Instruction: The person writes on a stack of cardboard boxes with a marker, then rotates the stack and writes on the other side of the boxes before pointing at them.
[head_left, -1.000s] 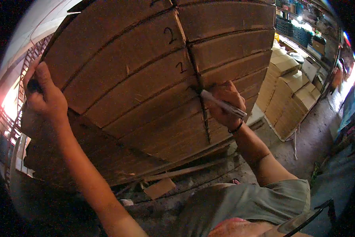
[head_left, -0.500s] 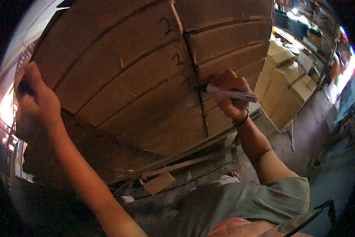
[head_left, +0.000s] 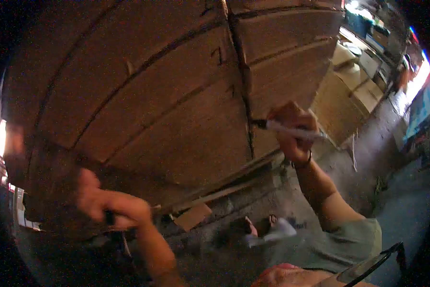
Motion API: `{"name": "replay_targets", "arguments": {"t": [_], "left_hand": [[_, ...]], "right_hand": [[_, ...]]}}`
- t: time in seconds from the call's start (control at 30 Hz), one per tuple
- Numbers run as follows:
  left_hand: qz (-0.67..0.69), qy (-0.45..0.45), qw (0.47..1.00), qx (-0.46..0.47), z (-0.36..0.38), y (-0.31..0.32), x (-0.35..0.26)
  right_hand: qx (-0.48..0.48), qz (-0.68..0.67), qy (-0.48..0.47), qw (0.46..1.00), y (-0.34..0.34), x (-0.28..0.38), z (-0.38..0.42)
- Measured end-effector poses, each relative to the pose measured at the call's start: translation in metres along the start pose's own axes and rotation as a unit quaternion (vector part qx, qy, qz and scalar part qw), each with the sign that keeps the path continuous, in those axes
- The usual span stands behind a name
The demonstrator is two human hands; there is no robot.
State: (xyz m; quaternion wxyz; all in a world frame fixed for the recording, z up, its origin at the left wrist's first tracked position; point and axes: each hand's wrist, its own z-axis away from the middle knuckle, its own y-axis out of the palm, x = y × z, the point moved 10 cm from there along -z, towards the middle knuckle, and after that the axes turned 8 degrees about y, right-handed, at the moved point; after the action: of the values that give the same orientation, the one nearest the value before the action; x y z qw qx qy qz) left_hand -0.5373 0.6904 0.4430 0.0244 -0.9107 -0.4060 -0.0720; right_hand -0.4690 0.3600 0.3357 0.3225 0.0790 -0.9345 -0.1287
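White slim marker point(head_left: 283, 127), gripped by the right hand point(head_left: 294, 117), points left toward stacked brown cardboard point(head_left: 186, 138); left hand point(head_left: 113, 203) clasps something dark point(head_left: 109, 218)

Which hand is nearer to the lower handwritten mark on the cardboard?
Right. The right hand, holding a marker, is below and to the right of the mark; the left hand is farther off, lower and to the left.
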Motion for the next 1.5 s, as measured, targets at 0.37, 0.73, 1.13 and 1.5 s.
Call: {"name": "replay_targets", "arguments": {"t": [0.37, 0.73, 1.13, 1.5], "left_hand": [[-0.177, 0.132, 0.974, 0.053, 0.111, 0.040, -0.045], [-0.107, 0.228, 0.965, -0.071, 0.132, 0.026, -0.032], [-0.071, 0.225, 0.965, -0.113, 0.119, 0.064, 0.008], [-0.068, 0.233, 0.960, -0.139, 0.114, 0.070, 0.005]], "right_hand": [[0.022, 0.152, -0.381, 0.912, 0.016, 0.014, 0.012], [-0.034, -0.021, -0.299, 0.953, 0.000, -0.035, -0.036], [-0.079, 0.157, -0.309, 0.934, 0.015, -0.003, -0.021], [-0.077, 0.169, -0.341, 0.922, 0.012, -0.002, -0.034]]}}
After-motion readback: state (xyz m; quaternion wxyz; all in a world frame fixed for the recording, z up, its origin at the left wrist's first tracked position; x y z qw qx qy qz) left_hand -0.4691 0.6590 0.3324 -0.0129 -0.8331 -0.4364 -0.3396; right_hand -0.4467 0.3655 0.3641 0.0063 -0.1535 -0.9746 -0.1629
